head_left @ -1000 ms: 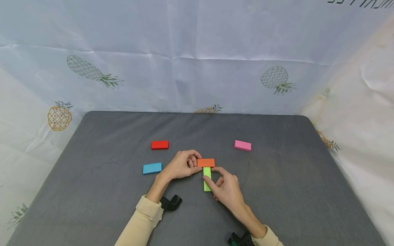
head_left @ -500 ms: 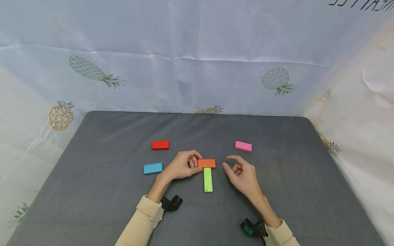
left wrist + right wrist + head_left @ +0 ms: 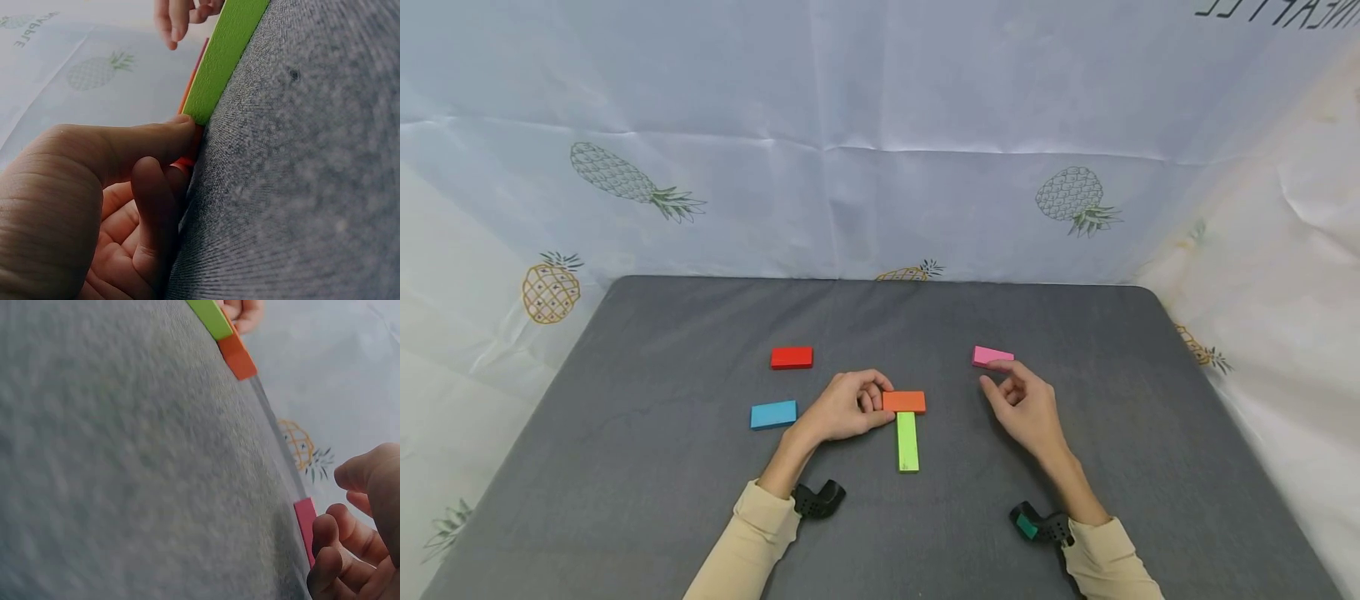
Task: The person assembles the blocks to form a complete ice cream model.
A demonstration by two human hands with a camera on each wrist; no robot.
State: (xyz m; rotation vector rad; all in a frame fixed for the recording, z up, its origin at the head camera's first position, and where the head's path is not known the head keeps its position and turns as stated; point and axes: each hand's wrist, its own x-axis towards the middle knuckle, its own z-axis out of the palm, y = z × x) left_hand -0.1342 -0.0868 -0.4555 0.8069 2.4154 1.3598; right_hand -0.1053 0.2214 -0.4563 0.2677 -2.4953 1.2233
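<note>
My left hand [image 3: 842, 406] pinches the left end of an orange block [image 3: 904, 402] between thumb and forefinger. From the middle of its near side a lime green block [image 3: 907, 443] runs toward me, so the two form a T. In the left wrist view the thumb tip lies right at the end of the green block [image 3: 219, 69]. My right hand [image 3: 1026, 408] hovers with loosely bent fingers and holds nothing. Its forefinger overlaps the near edge of a pink block [image 3: 988, 356] in the head view; the right wrist view shows the pink block [image 3: 305, 528] beyond the fingers.
A red block [image 3: 792, 358] lies behind and left of my left hand, and a blue block [image 3: 773, 414] is beside its wrist. The grey cloth-covered table [image 3: 700, 333] ends at a white curtain [image 3: 880, 100] with pineapple prints.
My right hand has let go of the green block and moved right and away from me, up to the pink block. The left hand has stayed at the orange block.
</note>
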